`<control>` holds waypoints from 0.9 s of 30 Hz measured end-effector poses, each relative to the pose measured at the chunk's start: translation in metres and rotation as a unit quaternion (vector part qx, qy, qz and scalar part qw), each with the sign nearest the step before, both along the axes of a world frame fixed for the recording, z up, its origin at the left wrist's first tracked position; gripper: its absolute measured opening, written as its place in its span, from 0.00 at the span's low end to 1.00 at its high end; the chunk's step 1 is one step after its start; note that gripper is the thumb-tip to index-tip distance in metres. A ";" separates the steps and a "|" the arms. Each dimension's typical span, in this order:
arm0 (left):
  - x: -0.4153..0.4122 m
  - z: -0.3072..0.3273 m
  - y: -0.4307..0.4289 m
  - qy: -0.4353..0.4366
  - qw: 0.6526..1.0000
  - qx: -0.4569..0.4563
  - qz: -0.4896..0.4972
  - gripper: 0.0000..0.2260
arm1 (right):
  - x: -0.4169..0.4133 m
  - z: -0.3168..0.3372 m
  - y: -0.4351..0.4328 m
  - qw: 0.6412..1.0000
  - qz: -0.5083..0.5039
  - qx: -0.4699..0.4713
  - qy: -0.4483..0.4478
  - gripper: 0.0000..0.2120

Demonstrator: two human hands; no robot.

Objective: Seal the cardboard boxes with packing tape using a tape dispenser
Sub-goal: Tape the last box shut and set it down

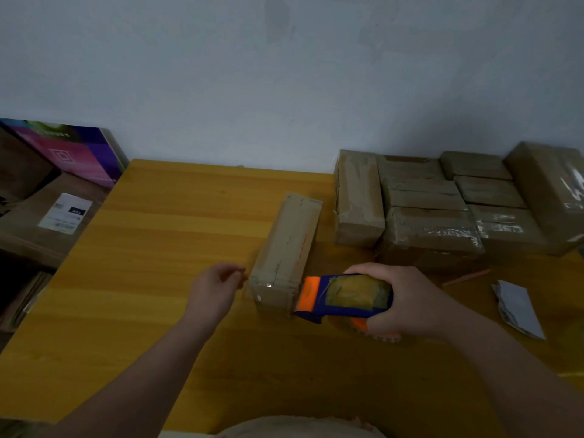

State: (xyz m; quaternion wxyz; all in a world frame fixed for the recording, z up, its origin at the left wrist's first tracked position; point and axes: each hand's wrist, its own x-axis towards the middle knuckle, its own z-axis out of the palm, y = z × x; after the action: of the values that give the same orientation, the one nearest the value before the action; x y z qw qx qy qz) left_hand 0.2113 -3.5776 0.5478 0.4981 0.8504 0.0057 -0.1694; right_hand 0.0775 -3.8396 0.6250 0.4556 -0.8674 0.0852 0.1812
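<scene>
Left hand (215, 290) above table (151, 248); grey wall (284, 74)

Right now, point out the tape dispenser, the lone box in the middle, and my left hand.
tape dispenser (357, 293): head view, side of the tape roll.
lone box (290, 238): head view, its top face.
left hand (211, 290): head view, back of the hand.
</scene>
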 end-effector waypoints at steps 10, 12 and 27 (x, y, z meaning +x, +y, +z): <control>-0.019 0.028 -0.016 -0.240 0.867 0.174 -0.401 0.28 | 0.007 0.004 0.000 1.000 0.006 -0.028 0.000 0.32; -0.025 0.022 -0.019 -0.275 0.799 0.264 -0.465 0.29 | 0.010 0.005 -0.001 1.000 0.011 -0.027 0.007 0.32; -0.029 0.013 -0.021 -0.300 0.751 0.372 -0.456 0.39 | 0.022 -0.038 -0.003 0.985 -0.002 -0.140 0.097 0.33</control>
State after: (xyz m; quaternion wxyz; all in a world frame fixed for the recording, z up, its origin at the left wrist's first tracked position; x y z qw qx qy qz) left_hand 0.1824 -3.5988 0.5609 -0.0177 0.8774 -0.4696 -0.0969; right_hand 0.0992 -3.8428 0.5866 0.3195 -0.9007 0.1558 0.2499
